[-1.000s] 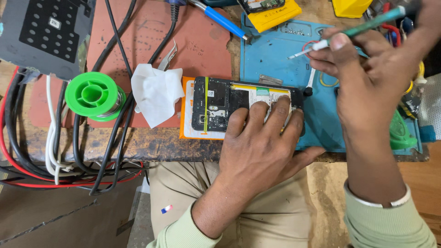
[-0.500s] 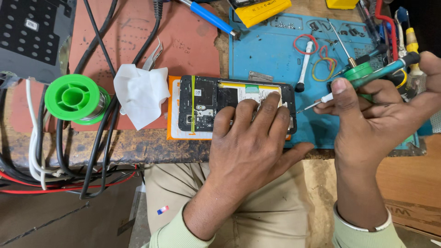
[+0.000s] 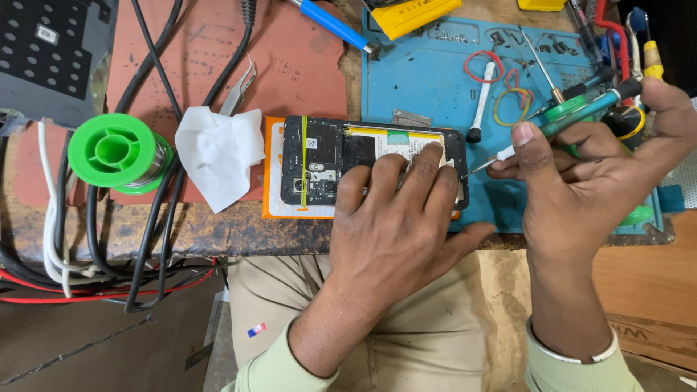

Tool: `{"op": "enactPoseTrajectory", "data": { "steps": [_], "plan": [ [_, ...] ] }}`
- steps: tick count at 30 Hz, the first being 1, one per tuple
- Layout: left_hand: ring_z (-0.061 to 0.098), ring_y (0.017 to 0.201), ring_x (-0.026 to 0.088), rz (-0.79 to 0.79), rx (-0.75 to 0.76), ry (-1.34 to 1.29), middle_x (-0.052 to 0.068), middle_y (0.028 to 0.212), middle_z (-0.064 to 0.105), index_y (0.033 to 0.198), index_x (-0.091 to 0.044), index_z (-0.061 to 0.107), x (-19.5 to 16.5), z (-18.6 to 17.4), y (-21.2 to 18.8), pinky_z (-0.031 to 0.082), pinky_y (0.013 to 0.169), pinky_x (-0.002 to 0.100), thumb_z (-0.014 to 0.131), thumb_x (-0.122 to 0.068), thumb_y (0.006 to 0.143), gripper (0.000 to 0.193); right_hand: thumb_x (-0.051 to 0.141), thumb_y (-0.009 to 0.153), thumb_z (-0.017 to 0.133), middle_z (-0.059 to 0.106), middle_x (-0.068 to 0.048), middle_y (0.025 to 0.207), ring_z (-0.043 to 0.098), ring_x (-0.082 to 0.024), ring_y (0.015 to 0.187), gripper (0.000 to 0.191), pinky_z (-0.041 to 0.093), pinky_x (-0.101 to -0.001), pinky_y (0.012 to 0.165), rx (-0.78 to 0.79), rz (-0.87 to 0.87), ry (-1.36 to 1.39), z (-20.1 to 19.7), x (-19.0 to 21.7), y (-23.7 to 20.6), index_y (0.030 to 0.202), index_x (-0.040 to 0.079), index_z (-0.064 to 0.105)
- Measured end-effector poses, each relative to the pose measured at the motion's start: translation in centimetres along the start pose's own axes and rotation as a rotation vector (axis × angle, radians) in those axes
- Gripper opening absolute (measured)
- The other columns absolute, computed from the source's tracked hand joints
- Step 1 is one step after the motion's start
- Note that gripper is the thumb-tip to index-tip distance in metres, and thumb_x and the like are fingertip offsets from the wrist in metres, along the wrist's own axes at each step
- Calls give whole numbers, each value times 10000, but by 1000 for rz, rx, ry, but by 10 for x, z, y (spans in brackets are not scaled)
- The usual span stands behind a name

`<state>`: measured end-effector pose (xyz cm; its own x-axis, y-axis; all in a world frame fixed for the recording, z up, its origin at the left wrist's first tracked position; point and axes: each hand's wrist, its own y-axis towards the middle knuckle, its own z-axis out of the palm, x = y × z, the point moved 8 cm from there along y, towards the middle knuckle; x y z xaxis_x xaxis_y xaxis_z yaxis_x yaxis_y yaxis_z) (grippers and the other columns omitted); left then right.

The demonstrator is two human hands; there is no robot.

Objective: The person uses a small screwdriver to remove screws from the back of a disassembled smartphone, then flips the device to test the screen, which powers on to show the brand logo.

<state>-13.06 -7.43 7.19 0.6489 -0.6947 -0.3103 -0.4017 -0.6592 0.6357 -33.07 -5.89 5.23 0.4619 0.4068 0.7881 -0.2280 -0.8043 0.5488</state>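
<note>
An opened phone [image 3: 327, 160] with its back cover off lies across an orange pad and the blue work mat [image 3: 428, 80]. My left hand [image 3: 399, 218] presses flat on the phone's right half, fingers spread over the battery. My right hand [image 3: 581, 181] grips a green-handled screwdriver [image 3: 573, 112], and its thin tip touches the phone's right edge. The index finger rests along the shaft.
A green solder spool [image 3: 116, 151] and a crumpled white tissue [image 3: 218, 156] lie left of the phone, with tweezers [image 3: 239, 91] behind. Black, white and red cables [image 3: 94, 239] hang off the bench's left front. Rubber bands, a white tool and more screwdrivers sit on the mat.
My right hand has come down from the upper right with the screwdriver, bringing its tip to the phone's right edge. The left hand has stayed on the phone.
</note>
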Motion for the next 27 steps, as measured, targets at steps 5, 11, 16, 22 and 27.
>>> {"op": "enactPoseTrajectory", "data": {
  "steps": [5, 11, 16, 22, 27],
  "plan": [
    [563, 1107, 251, -9, -10, -1, 67, 1315, 647, 1132, -96, 700, 0, -2, 1, 359, 962, 427, 757, -621, 858, 594, -64, 1104, 654, 638, -198, 1062, 731, -251, 805, 692, 617, -314, 739, 3, -39, -29, -4, 1, -2, 1568, 125, 177],
    [562, 1148, 267, -6, -19, -9, 80, 1333, 634, 1157, -88, 697, 0, 1, -2, 359, 988, 427, 761, -618, 882, 601, -71, 1121, 654, 600, -160, 976, 726, -238, 776, 771, 630, -310, 760, -61, -23, -83, -10, -9, -13, 1639, 102, 109],
    [568, 1138, 266, -3, -18, -21, 84, 1336, 641, 1153, -92, 696, 0, 1, -1, 366, 967, 424, 764, -613, 872, 596, -94, 1103, 644, 611, -183, 1004, 741, -260, 822, 784, 632, -320, 803, -58, -58, -69, -13, -13, -17, 1636, 108, 105],
    [570, 1138, 275, -5, -31, -16, 86, 1329, 641, 1167, -78, 695, 0, 0, -2, 376, 975, 429, 769, -613, 866, 618, -114, 1071, 677, 627, -222, 1033, 744, -282, 857, 783, 632, -316, 816, -33, -94, -103, -6, 3, -12, 1593, 103, 134],
    [568, 1127, 262, -2, -15, -12, 84, 1338, 643, 1173, -75, 695, 0, 0, 0, 365, 967, 425, 779, -606, 864, 620, -131, 1044, 704, 641, -253, 1057, 747, -300, 887, 783, 633, -314, 826, 72, -207, -258, 7, 41, -4, 1557, 98, 158]
  ]
}}
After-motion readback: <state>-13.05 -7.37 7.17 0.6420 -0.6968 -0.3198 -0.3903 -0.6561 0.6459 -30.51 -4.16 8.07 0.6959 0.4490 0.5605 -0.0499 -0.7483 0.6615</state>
